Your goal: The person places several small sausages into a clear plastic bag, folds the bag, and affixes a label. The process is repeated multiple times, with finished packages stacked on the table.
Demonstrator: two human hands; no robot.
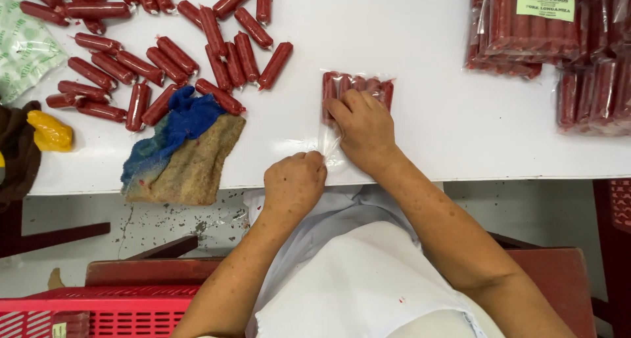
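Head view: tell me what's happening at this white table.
A person is bagging red sausages. The right hand presses flat on a clear plastic bag already holding a row of them, while the left hand pinches the bag's open end at the table edge. Loose sausages and a blue-brown cloth lie left; sealed packs stack at right.

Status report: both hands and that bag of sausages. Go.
Right hand pressing flat on the clear bag of red sausages. Left hand pinching the bag's open end. Blue-and-tan cloth lies left, apart.

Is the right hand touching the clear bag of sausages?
Touching. The head view shows the right hand pressed flat on the clear bag of sausages, fingers overlapping it.
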